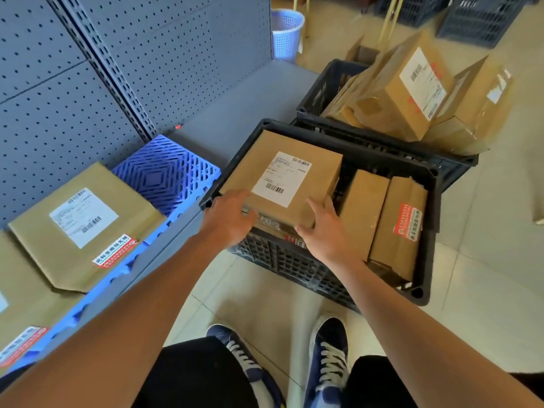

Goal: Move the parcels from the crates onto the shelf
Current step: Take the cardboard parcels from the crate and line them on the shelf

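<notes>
A flat brown cardboard parcel with a white label (85, 228) lay on the blue slatted plastic mat (167, 169) of the grey metal shelf (250, 98) at left. Right of it, the left hand (228, 219) and right hand (323, 231) gripped the near corners of a labelled brown cardboard box (282, 178) atop the near black plastic crate (412, 293); more boxes (382, 213) stood beside it.

Parcels (382, 219) in near crate (424, 293), second crate (321, 86) behind, shelf (244, 104) left
</notes>
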{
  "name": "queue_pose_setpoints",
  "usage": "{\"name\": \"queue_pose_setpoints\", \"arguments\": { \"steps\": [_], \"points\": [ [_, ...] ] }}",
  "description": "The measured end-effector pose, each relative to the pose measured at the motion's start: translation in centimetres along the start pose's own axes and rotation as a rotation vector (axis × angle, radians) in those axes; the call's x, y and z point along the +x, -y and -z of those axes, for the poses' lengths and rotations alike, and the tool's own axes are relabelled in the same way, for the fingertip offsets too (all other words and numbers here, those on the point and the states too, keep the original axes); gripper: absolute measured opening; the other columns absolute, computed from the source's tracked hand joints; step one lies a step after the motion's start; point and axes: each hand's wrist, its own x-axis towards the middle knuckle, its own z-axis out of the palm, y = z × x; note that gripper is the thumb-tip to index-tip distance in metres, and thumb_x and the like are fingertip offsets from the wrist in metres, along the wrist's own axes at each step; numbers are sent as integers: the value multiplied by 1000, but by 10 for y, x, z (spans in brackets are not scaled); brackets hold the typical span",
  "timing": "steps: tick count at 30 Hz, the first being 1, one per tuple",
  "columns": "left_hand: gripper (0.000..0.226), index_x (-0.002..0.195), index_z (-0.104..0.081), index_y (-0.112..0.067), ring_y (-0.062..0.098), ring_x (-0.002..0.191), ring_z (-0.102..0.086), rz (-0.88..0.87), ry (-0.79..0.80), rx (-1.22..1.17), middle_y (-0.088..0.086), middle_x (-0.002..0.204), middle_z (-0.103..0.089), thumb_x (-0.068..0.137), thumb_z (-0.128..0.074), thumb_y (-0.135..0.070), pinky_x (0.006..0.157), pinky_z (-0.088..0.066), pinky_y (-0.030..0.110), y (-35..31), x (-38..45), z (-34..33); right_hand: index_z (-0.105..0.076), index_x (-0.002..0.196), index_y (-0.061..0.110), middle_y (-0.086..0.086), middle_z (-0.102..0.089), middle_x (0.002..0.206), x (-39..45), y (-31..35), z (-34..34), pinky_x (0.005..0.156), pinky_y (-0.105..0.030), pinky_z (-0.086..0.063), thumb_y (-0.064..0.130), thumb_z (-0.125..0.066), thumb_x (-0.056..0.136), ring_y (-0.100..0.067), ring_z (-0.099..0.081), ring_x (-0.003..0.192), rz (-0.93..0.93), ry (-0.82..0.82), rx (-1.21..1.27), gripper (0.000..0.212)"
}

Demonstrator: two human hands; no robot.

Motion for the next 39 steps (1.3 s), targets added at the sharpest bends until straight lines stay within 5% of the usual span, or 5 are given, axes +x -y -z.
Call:
{"name": "queue_pose_setpoints", "arguments": {
  "steps": [11,17,22,30,39],
  "points": [
    [57,149,-45,-25,25,133,-51,19,-1,-62,0,152,-47,97,-67,-29,105,-49,45,25,24,-16,-19,160,38,-2,31,164,32,-6,-38,125,-47,-19,23,-83,84,-33,-4,156,-149,-48,128,100],
    [59,150,-43,-23,25,138,-44,-5,-37,-61,0,155,-41,97,-67,-29,107,-44,45,25,25,-17,-21,161,32,-10,-5,168,32,-10,-27,122,-46,-24,18,-81,85,-29,-23,152,-171,-22,245,98],
    [66,156,-31,-25,31,148,-29,38,-61,-42,5,163,-25,98,-63,-32,114,-37,54,22,28,-15,-22,161,30,-7,-8,168,28,-19,-16,123,-44,-22,16,-82,84,-26,-24,151,-178,-32,270,99],
    [63,156,-31,-31,30,126,-56,208,-87,-376,2,147,-51,100,-48,-54,105,-47,49,16,35,5,-24,160,23,0,-34,155,18,-14,9,119,-41,-33,13,-79,87,-20,-35,144,-158,-42,437,92],
    [73,159,-26,-30,19,125,-56,213,-148,-620,-6,142,-55,97,-58,-52,101,-45,36,0,18,21,-26,159,33,10,-18,167,-12,-9,45,117,-33,-34,11,-76,89,-12,-29,147,-5,-13,407,89]
  ]
}}
